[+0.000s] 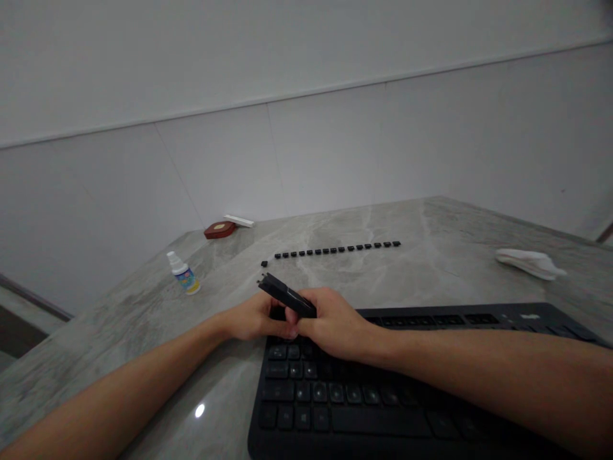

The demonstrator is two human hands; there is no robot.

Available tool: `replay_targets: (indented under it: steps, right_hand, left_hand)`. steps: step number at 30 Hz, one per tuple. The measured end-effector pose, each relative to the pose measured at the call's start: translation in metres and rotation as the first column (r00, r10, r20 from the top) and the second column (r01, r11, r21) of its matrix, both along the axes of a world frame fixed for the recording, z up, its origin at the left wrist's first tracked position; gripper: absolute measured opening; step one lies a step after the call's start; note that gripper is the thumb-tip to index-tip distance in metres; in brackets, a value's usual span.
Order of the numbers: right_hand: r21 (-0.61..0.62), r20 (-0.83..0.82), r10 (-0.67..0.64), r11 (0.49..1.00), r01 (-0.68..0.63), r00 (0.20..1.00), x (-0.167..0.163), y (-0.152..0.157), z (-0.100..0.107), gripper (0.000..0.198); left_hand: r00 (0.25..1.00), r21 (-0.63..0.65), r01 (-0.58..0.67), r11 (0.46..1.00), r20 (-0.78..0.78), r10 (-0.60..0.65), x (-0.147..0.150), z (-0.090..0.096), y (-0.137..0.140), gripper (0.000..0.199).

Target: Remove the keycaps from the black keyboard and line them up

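Note:
My right hand [335, 326] is closed around a black keycap puller [288, 295], whose two-pronged end points up and to the left. The tool's lower end is hidden by my fingers. My left hand [261, 317] rests at the upper left corner of the black keyboard [378, 420], its fingers curled together against the right hand's fingertips. What the left fingers grip, if anything, is hidden. Slots without keycaps [440, 321] show along the keyboard's top row. Beyond the keyboard, several small black keycaps [325, 250] lie in a line, with a single keycap [264, 264] slightly apart at the left end.
A small white-capped spray bottle [186, 275] stands on the grey marbled table [215, 390] at left. Farther back are a dark red box [219, 230] and a white strip-like object [239, 221]. A white cloth-like item [529, 263] lies at right. A wall borders the table's far side.

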State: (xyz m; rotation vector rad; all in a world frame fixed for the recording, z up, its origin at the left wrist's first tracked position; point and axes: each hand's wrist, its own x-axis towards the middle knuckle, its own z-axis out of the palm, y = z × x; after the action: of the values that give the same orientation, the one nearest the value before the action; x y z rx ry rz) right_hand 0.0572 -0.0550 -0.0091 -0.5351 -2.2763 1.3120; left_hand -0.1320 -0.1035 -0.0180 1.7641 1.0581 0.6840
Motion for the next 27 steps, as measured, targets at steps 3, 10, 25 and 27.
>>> replay_targets:
  steps: [3, 10, 25, 27]
  right_hand:
    - [0.070, -0.083, 0.046, 0.997, -0.040, 0.996, 0.002, -0.004, 0.000, 0.015]
    - [0.271, -0.161, 0.165, 0.956, -0.117, 0.973, 0.009, -0.013, 0.003, 0.032]
    - [0.586, 0.020, 0.050, 0.809, -0.052, 0.999, 0.012, -0.011, -0.004, 0.014]
    - [0.595, 0.020, 0.054, 0.802, -0.055, 0.998, 0.012, -0.011, -0.004, 0.014]
  left_hand:
    - [0.996, 0.011, -0.027, 1.000, -0.081, 0.028, -0.002, 0.002, 0.000, 0.018]
    - [0.993, 0.061, 0.082, 0.995, -0.086, -0.077, 0.001, 0.014, 0.000, 0.025]
    - [0.997, 0.004, 0.052, 0.999, 0.061, -0.052, -0.001, 0.005, 0.004, 0.024]
    - [0.997, 0.009, 0.053, 0.999, 0.060, -0.054, -0.001, 0.005, 0.004, 0.022]
